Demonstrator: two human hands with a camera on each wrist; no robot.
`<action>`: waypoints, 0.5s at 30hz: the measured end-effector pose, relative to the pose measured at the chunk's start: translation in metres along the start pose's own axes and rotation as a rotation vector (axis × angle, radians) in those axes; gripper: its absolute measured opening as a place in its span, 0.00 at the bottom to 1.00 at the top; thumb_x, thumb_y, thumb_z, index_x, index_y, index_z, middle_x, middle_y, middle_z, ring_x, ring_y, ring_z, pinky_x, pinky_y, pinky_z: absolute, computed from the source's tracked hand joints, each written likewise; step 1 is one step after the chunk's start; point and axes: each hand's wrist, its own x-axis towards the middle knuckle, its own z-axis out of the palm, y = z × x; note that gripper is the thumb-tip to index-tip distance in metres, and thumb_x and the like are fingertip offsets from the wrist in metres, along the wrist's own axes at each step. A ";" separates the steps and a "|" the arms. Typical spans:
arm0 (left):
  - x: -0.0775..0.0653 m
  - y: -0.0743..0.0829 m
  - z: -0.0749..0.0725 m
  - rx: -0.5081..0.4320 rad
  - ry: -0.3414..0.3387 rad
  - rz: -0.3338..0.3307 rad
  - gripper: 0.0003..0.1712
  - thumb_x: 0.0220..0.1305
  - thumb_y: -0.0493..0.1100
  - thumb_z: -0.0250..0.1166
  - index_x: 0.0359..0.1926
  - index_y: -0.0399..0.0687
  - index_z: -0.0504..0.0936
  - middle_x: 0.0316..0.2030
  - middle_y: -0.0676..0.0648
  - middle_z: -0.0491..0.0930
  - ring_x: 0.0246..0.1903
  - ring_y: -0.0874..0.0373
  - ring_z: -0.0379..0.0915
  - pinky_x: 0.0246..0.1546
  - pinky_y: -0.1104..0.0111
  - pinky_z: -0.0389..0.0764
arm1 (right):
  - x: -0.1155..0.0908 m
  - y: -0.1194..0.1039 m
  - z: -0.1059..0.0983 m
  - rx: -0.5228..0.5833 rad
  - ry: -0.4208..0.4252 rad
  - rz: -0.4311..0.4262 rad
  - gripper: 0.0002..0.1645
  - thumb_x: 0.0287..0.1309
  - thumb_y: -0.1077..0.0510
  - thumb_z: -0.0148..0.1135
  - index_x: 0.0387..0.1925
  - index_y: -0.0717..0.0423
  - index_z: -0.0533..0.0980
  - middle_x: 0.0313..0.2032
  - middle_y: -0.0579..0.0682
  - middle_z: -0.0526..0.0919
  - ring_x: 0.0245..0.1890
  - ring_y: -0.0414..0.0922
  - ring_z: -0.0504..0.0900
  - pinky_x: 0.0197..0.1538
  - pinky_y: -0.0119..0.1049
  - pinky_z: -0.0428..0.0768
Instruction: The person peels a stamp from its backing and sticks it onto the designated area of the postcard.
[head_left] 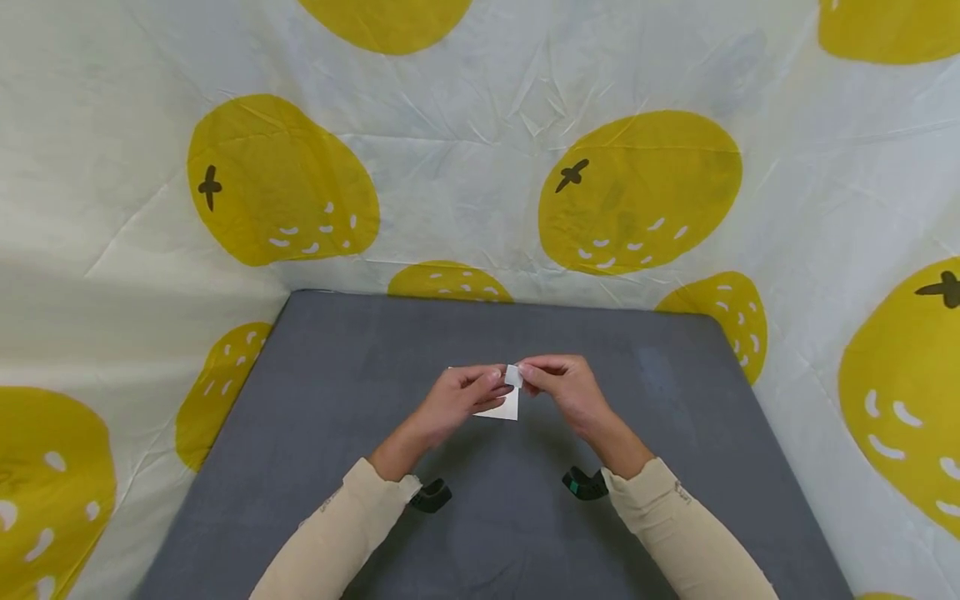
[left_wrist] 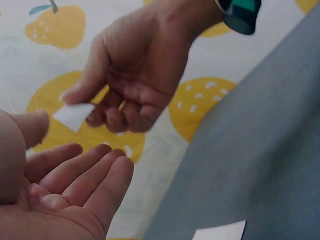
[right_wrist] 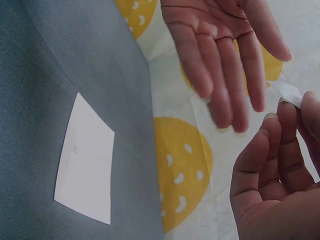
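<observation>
My right hand (head_left: 572,390) pinches a small, roughly square white piece of tape (head_left: 513,377) between thumb and forefinger. One edge of the tape looks finely jagged in the left wrist view. Facing it, my left hand (head_left: 456,397) has its palm turned up and fingers loosely straight, with nothing gripped; its fingertips come near the tape. Below both hands, a white sheet of paper (right_wrist: 85,165) lies flat on the dark grey table, with a small faint mark on it. The left hand partly hides this sheet in the head view.
The grey table (head_left: 360,350) ends at a back edge against a whitish cloth (head_left: 457,192) printed with yellow fruit. Similar cloth hangs at both sides. Dark bands (head_left: 585,483) with wrist cameras sit below each wrist, near the cream sleeves (head_left: 337,533).
</observation>
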 end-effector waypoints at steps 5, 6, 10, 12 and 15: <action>0.001 0.006 0.006 -0.038 0.050 -0.036 0.23 0.80 0.41 0.57 0.65 0.29 0.78 0.63 0.30 0.80 0.60 0.47 0.84 0.58 0.59 0.85 | 0.003 0.003 -0.002 -0.009 -0.018 -0.015 0.18 0.69 0.64 0.66 0.47 0.80 0.82 0.26 0.40 0.86 0.29 0.39 0.81 0.40 0.33 0.84; 0.002 0.006 0.007 -0.037 0.055 -0.042 0.22 0.79 0.40 0.57 0.64 0.28 0.79 0.62 0.30 0.81 0.58 0.49 0.85 0.57 0.59 0.85 | 0.003 0.003 -0.002 -0.014 -0.015 -0.013 0.17 0.69 0.64 0.66 0.47 0.80 0.82 0.26 0.39 0.86 0.29 0.39 0.81 0.40 0.33 0.84; 0.004 0.009 0.012 -0.033 0.072 -0.056 0.20 0.78 0.39 0.59 0.62 0.28 0.81 0.59 0.30 0.83 0.53 0.53 0.88 0.55 0.59 0.86 | 0.003 0.002 -0.003 -0.051 0.016 -0.001 0.16 0.68 0.63 0.67 0.47 0.77 0.84 0.27 0.37 0.88 0.29 0.38 0.82 0.39 0.33 0.84; 0.005 0.010 0.014 -0.041 0.081 -0.059 0.20 0.77 0.39 0.61 0.61 0.29 0.81 0.59 0.30 0.84 0.51 0.53 0.89 0.54 0.59 0.87 | 0.004 0.001 -0.002 -0.072 0.030 0.002 0.15 0.68 0.62 0.68 0.46 0.75 0.85 0.28 0.36 0.88 0.29 0.38 0.82 0.39 0.33 0.84; 0.007 0.011 0.017 -0.056 0.108 -0.049 0.19 0.76 0.38 0.62 0.60 0.28 0.82 0.57 0.29 0.84 0.47 0.56 0.90 0.52 0.59 0.88 | 0.005 0.001 -0.002 -0.085 0.038 -0.003 0.15 0.68 0.62 0.68 0.46 0.73 0.86 0.29 0.37 0.89 0.29 0.38 0.82 0.39 0.33 0.84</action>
